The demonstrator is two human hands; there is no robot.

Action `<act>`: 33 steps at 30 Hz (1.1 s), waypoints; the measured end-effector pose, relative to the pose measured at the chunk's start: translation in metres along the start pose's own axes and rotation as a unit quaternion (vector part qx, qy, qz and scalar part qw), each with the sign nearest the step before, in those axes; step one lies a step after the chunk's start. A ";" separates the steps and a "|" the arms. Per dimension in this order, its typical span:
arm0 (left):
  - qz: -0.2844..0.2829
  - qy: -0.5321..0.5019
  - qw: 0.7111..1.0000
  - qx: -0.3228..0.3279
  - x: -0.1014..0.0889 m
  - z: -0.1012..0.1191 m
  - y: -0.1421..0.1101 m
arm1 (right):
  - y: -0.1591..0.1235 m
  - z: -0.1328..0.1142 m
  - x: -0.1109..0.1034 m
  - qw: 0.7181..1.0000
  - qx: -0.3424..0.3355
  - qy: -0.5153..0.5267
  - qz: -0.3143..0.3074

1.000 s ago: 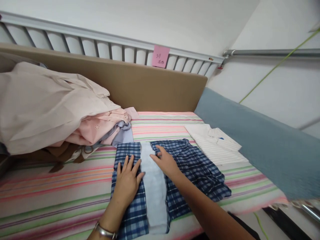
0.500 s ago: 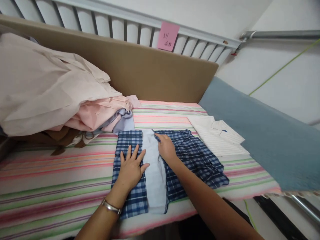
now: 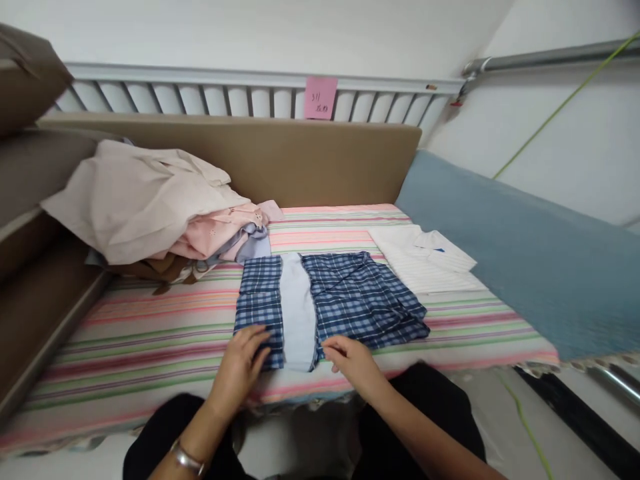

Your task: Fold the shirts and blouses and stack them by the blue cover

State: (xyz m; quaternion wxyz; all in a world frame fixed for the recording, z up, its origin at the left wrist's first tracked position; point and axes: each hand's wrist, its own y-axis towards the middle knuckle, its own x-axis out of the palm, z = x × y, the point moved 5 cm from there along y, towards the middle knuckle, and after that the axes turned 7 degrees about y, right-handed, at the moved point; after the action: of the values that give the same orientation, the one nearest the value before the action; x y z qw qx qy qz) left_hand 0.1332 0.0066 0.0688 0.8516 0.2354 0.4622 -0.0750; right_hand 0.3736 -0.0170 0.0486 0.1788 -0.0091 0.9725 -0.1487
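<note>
A blue plaid garment (image 3: 350, 297) with a pale blue middle strip (image 3: 297, 310) lies flat on the striped bed sheet (image 3: 150, 333). My left hand (image 3: 240, 367) rests at the garment's near left corner, fingers curled onto the plaid edge. My right hand (image 3: 353, 360) sits at the near right edge, its fingers bent and touching the hem. Whether either hand has a pinch on the cloth is unclear.
A heap of pink and beige clothes (image 3: 150, 207) lies at the back left. A folded white striped shirt (image 3: 425, 263) lies right of the plaid garment. A blue-grey blanket (image 3: 520, 253) covers the right side. A brown headboard (image 3: 300, 160) and a railing with a pink note (image 3: 320, 98) stand behind.
Both hands have slid back from the middle of the garment to its near edge. The camera has pulled back, showing more of the bed and my dark trousers.
</note>
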 end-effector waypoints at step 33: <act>0.138 -0.362 0.865 -0.319 0.018 -0.010 -0.014 | 0.016 -0.022 0.064 0.997 -0.019 0.061 -0.036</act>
State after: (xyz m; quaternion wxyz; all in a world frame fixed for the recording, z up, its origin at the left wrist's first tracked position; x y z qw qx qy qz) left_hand 0.1311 0.0011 0.0448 0.9894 -0.0314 0.0824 0.1151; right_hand 0.3063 -0.0002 0.0418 0.1132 -0.0381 0.9834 -0.1369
